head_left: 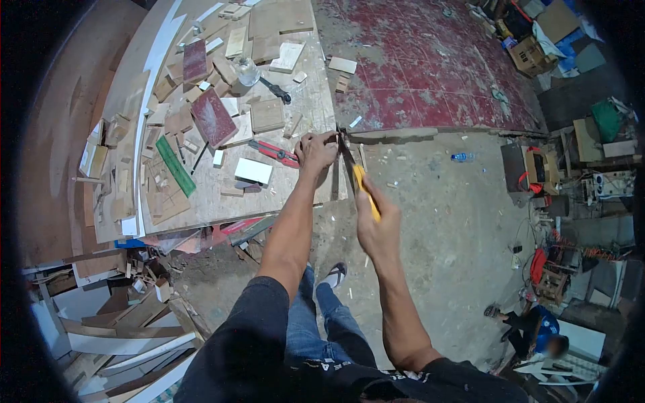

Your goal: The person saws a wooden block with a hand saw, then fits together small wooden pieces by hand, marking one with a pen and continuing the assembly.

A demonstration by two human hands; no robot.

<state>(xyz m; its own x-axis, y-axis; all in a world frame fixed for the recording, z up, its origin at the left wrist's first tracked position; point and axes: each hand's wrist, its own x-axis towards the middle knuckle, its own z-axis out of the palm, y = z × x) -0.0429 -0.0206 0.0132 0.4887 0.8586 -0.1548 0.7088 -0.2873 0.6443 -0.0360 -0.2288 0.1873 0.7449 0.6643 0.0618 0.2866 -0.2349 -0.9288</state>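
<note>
At the right edge of the wooden worktable (306, 195), my left hand (314, 153) is closed, fingertips pinched around something small that I cannot make out. My right hand (378, 225) grips a hammer (359, 176) by its yellow handle, out beyond the table edge. The hammer's dark far end reaches up to the edge, right beside my left fingertips. Just left of my left hand lie red-handled pliers (275, 152). A white block (253, 171) sits nearer to me on the tabletop.
Wood offcuts (267, 114), a glass jar (247, 72) and a green strip (176, 166) crowd the table. A plastic bottle (463, 157) lies on the concrete floor. Scrap boards (127, 329) are piled at lower left. Another person (537, 332) is at lower right.
</note>
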